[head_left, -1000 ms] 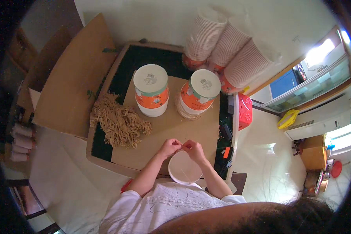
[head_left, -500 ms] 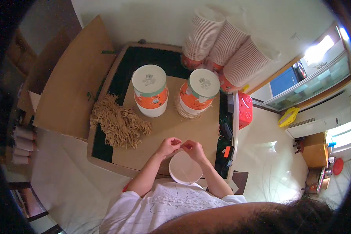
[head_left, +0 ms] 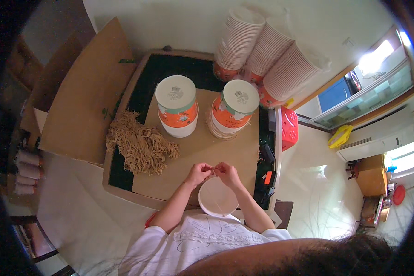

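Working over brown cardboard sheet (head_left: 202,152) at frame centre, pinching left hand (head_left: 198,174) and right hand (head_left: 226,173) together on thin cord above white cup (head_left: 217,198), probably threading, needing steady fingertip tension.

- Your left hand (head_left: 198,174) and right hand (head_left: 227,173) meet fingertip to fingertip above the white paper cup (head_left: 217,198); whatever they pinch between them is too small to make out.
- Your own head (head_left: 308,257) fills the lower edge and hides your lap and the table's near side.
- The stacked paper cups (head_left: 262,53) at the wall hide their lower ends behind the two orange-and-white cup stacks (head_left: 206,108).
- The spools (head_left: 27,170) at the left fade into the dark rim, cut off.
- The small black items (head_left: 267,175) by the table's right edge are too blurred to tell.
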The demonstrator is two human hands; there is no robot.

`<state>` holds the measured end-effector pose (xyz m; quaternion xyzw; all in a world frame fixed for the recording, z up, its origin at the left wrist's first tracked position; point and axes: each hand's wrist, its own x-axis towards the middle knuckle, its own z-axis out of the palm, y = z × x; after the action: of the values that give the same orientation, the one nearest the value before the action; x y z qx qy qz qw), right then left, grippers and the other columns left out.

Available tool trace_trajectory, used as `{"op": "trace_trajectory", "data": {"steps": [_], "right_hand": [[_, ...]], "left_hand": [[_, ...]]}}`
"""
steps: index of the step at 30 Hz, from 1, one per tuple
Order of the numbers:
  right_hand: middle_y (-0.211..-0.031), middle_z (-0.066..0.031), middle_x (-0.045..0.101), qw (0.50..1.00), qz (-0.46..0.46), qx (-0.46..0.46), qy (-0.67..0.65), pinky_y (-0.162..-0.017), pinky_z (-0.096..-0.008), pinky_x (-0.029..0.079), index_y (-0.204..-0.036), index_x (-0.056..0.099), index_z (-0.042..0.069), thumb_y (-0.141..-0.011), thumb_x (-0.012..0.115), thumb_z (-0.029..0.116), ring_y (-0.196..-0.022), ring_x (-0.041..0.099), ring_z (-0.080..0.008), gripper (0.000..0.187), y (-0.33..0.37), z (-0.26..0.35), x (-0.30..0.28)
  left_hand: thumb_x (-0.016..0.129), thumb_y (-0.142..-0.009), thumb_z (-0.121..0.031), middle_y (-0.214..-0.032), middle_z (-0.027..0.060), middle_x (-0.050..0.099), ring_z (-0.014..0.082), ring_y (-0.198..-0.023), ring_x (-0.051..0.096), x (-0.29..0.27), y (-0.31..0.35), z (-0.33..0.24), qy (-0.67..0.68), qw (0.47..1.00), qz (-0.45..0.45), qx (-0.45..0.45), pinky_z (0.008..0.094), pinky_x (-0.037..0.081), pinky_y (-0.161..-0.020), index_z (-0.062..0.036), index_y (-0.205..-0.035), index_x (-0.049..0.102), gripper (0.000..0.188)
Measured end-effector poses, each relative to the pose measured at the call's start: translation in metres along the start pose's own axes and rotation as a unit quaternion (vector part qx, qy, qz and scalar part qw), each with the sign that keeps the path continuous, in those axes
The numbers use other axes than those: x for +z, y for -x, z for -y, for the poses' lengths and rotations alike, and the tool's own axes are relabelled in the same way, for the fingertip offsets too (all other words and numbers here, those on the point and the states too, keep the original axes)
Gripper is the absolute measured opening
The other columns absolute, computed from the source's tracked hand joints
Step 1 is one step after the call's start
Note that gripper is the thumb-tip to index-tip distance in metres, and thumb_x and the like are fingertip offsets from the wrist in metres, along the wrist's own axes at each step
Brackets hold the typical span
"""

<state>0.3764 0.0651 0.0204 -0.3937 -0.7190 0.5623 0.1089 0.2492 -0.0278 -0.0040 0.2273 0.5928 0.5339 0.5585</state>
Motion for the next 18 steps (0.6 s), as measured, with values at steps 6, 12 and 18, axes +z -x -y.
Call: {"op": "trace_trajectory", "data": {"steps": [6,12,18], "right_hand": [[-0.068,-0.0057,0.06,1.0,0.015,0.005,-0.015,-0.059,-0.0259,0.044,-0.079,0.059,0.003,-0.076,0.06,0.014,-0.064,0.054,-0.0101,0.011,0.002,0.007,-0.002],[-0.068,-0.0041,0.06,1.0,0.024,0.009,0.012,-0.059,-0.0244,0.044,-0.079,0.06,0.001,-0.08,0.055,0.011,-0.064,0.054,-0.0099,0.011,-0.001,-0.001,-0.002],[-0.07,-0.0046,0.061,0.999,0.045,0.023,0.011,-0.06,-0.0243,0.044,-0.08,0.06,0.001,-0.079,0.055,0.01,-0.064,0.053,-0.0101,0.011,-0.001,-0.003,-0.003]], "left_hand": [[0.055,-0.078,-0.003,-0.078,0.0009,0.059,0.0087,-0.069,0.053,0.0,0.002,-0.002,-0.017,1.0,-0.001,-0.018,0.0225,0.045,-0.062,-0.0029,-0.087,0.06,0.01],[0.056,-0.078,-0.005,-0.074,0.0007,0.059,0.0079,-0.064,0.053,0.0,0.002,0.002,0.009,1.0,-0.02,-0.008,0.0217,0.044,-0.059,-0.0026,-0.083,0.061,0.007],[0.06,-0.076,-0.009,-0.067,0.0023,0.061,0.0076,-0.059,0.054,0.005,0.01,-0.01,-0.119,0.987,-0.078,0.079,0.0225,0.044,-0.054,-0.0024,-0.081,0.062,0.009]]}}
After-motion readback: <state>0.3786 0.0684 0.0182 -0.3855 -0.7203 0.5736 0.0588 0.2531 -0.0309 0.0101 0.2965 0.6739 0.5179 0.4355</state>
